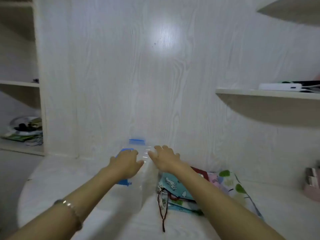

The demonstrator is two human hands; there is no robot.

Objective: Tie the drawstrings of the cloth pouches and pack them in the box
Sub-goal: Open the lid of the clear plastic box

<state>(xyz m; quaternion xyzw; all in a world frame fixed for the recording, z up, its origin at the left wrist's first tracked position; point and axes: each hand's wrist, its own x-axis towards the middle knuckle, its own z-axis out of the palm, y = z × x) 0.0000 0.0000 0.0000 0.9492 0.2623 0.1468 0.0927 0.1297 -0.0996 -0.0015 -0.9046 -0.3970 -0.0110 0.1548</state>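
A clear plastic box with blue latches stands on the white table against the wall. My left hand lies on top of its lid near the left blue latch, fingers spread. My right hand rests on the lid's right side, fingers also spread. To the right of the box lies a heap of cloth pouches: a teal one with white animals on top, a floral one beside it. Dark drawstrings trail from the pouches toward me. My right forearm hides part of the heap.
The white table has a rounded left edge. Shelves on the left hold a fan and clutter. A wall shelf at the right carries a white device. A pinkish object sits at the far right.
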